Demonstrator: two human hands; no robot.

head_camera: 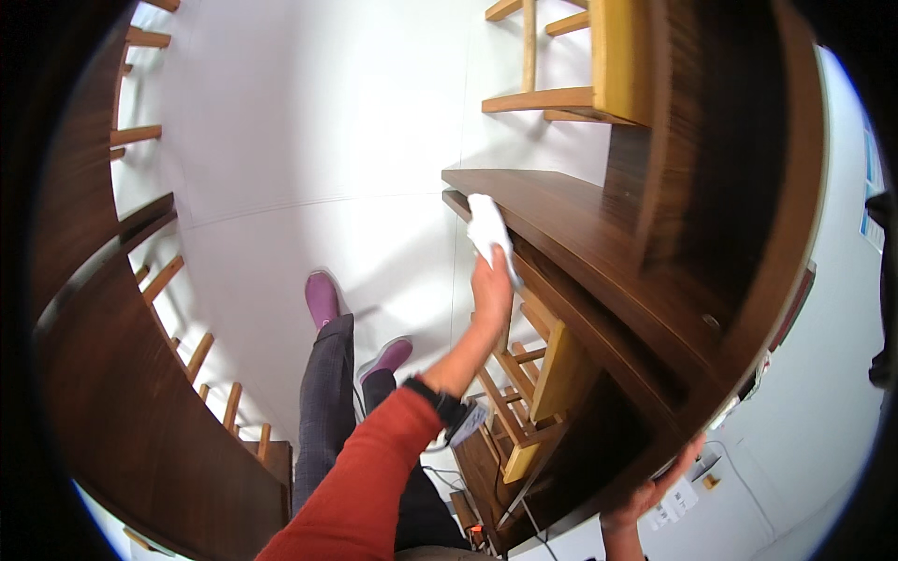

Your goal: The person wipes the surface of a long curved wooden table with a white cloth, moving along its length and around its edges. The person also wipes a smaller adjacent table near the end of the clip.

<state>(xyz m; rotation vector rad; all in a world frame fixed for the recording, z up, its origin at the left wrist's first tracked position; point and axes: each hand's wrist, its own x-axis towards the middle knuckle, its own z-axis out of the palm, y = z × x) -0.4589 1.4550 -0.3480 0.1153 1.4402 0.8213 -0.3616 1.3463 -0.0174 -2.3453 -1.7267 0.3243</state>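
Note:
My left hand (494,275), in a red sleeve with a dark band at the wrist, holds a crumpled white cloth (487,226). The cloth lies against the front edge of a dark wood desk (561,203), over the narrow gap below its top board. At the lower right, my right hand (642,499) grips the outer edge of the raised upper panel (793,294) of that desk. Part of its palm and thumb is hard to make out against the dark wood.
Wooden stools (551,372) with yellow seats stand under the desk, and another stool (610,63) stands farther along. A dark wood table (140,393) with stool legs beneath it curves along the left. Cables (442,477) hang by my legs. Pale floor (316,140) lies between.

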